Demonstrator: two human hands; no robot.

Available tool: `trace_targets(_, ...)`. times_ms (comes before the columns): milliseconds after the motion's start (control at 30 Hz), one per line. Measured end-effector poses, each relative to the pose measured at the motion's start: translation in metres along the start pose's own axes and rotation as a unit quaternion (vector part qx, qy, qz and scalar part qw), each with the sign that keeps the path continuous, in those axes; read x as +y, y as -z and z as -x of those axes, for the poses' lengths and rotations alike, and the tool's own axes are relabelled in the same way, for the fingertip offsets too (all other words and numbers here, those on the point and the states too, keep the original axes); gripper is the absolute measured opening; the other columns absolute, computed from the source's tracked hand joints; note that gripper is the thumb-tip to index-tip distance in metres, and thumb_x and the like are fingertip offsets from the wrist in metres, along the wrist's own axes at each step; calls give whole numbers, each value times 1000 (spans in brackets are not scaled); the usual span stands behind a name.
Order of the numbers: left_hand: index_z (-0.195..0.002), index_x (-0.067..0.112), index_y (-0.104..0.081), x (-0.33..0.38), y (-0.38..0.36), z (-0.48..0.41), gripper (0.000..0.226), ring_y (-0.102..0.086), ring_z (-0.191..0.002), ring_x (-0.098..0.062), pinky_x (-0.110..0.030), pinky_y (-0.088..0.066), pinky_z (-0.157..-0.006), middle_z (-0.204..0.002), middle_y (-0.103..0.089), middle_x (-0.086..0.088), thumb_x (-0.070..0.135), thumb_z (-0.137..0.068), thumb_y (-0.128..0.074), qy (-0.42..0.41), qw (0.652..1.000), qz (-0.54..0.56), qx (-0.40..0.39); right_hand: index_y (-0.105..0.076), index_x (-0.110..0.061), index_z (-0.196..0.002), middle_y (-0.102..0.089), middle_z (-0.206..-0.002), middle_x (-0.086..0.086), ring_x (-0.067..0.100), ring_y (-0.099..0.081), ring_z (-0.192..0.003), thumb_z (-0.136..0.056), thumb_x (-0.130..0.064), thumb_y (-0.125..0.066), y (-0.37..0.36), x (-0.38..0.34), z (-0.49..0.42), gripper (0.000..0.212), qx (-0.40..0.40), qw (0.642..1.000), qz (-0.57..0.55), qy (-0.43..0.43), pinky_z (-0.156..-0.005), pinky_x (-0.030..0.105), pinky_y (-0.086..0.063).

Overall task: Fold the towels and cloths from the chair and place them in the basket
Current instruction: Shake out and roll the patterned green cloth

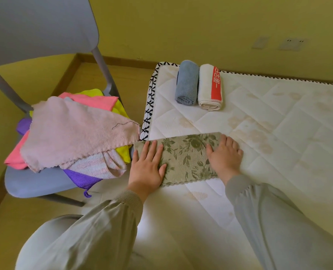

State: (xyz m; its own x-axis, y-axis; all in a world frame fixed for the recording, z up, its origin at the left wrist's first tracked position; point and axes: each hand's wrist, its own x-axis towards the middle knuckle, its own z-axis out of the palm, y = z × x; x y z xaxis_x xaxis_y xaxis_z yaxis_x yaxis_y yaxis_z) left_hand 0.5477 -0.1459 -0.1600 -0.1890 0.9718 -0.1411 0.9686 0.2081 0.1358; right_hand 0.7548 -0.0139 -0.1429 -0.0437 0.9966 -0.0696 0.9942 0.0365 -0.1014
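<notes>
The green floral terry cloth (185, 158) lies folded lengthwise left-to-right on the white quilted mattress (278, 117), left hand (147, 166) and right hand (225, 155) pressing flat-fingered on opposite ends, gripping nothing.

This looks like a plain room in a home, likely a bedroom: a bare quilted mattress (269, 121) lies against yellow walls (200, 26) with wooden skirting (126, 60) and wall sockets (292, 43), and a grey plastic chair (41, 26) beside it carries a heap of coloured household cloths (74, 133).
</notes>
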Motion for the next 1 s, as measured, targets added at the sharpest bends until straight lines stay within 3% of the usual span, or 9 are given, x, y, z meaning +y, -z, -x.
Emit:
trace_targets(133,-149,26,15,0,3,-2,77,16,-146,-21,-46,5,-117,-159,14,1,55,-78,18,-4,999,-22,-25,-52,-7,-114,-60,-107,11,30,-57,-96,-83,-54,-54,13,3,-13,56,-47,986,-124,-97,-79,38,-50)
trace_targets(200,-149,25,17,0,6,-2,75,17,-146,-22,-47,4,-117,-159,16,0,56,-81,17,-5,999,-35,-35,-54,-6,-96,-59,-80,7,24,-55,-67,-86,-44,-57,21,6,-17,39,-100,964,-208,-128,-53,28,-43)
trace_targets(267,-149,25,18,0,9,-2,65,18,-145,-23,-47,4,-118,-158,18,-1,55,-92,5,-7,998,-45,-46,-53,-10,-78,-50,-64,1,16,-46,-54,-91,-33,-57,28,6,-16,27,-148,947,-249,-136,-46,25,-31)
trace_targets(400,-150,27,15,6,20,3,62,19,-145,-26,-47,2,-119,-158,20,-4,51,-99,-11,-15,997,-51,-62,-56,-8,-84,-51,-67,1,19,-49,-60,-94,-28,-56,45,9,-16,23,-121,944,-269,-150,-53,25,-38)
trace_targets(533,-151,29,9,22,25,7,61,20,-145,-26,-47,5,-118,-158,19,-4,49,-100,-17,-46,995,-27,-79,-63,-3,-101,-66,-97,13,33,-62,-90,-94,-26,-55,66,26,-21,24,-27,963,-219,-154,-75,33,-48)
trace_targets(700,-152,25,1,30,22,18,60,14,-146,-26,-45,1,-118,-159,13,-5,40,-102,-27,-39,996,38,-75,-57,-9,-79,-63,-80,8,30,-60,-75,-92,-25,-56,81,19,-14,20,12,982,-164,-91,-60,28,-42)
trace_targets(800,-150,18,-22,22,26,23,58,-20,-141,-27,-39,-22,-114,-155,-21,-7,28,-97,-42,-20,994,103,-13,-48,-17,-67,-55,-65,-1,23,-53,-61,-90,-27,-58,87,-13,4,27,34,984,-171,-27,-48,25,-31)
trace_targets(867,-139,13,-44,14,27,25,47,-43,-117,-28,-36,-41,-94,-130,-48,-8,16,-92,-45,7,990,130,49,-56,-18,-74,-61,-70,-2,23,-58,-66,-88,-30,-61,85,-37,19,19,18,979,-205,8,-51,26,-38)
trace_targets(1000,-121,12,-61,2,33,26,34,-57,-89,-20,-26,-45,-72,-108,-58,-5,9,-93,-41,152,928,339,38,-68,-20,-89,-62,-76,-7,15,-55,-68,-87,-28,-64,74,-76,49,9,-24,963,-262,56,-59,21,-39)
